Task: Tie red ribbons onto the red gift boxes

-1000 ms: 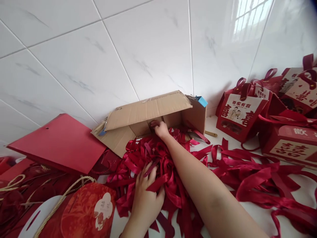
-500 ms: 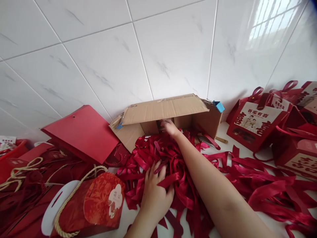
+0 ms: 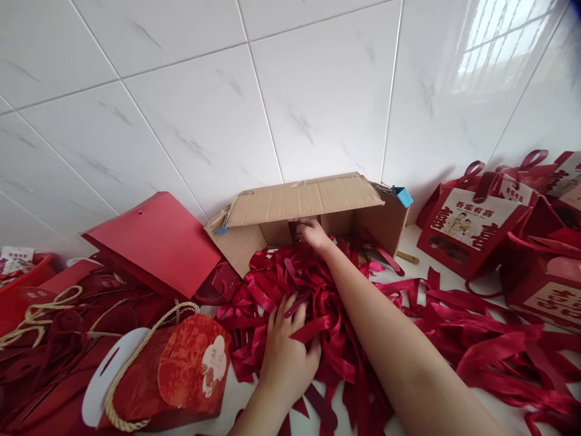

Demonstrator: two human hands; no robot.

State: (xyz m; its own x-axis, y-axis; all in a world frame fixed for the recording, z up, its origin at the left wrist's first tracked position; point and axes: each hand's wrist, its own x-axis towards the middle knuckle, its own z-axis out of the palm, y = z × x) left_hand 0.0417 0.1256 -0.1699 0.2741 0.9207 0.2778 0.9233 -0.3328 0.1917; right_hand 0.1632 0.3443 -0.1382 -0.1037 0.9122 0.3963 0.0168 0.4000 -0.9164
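My left hand (image 3: 290,348) lies on a heap of shiny dark red ribbons (image 3: 333,348), its fingers spread. A narrow maroon strap (image 3: 295,306) shows between those fingers. Above it, my right hand (image 3: 312,235) reaches into the open front of a cardboard box (image 3: 304,200). The fingers of that hand look curled; their tips, and whatever they hold, are hidden in the shade under the flap. Ribbons spill out of the box around both hands. Blue clips (image 3: 402,195) sit at the box's upper corners.
Red gift boxes with ribbon handles (image 3: 472,224) stand at the right. Loose ribbons (image 3: 494,345) spread below them. At the left are a plain red folded card box (image 3: 158,242) and a patterned red box with a rope handle (image 3: 190,369). A white tiled wall (image 3: 318,103) rises behind.
The view has shifted slightly, so things sit a little farther right. Both hands keep nearly the same places, the right one still inside the box.
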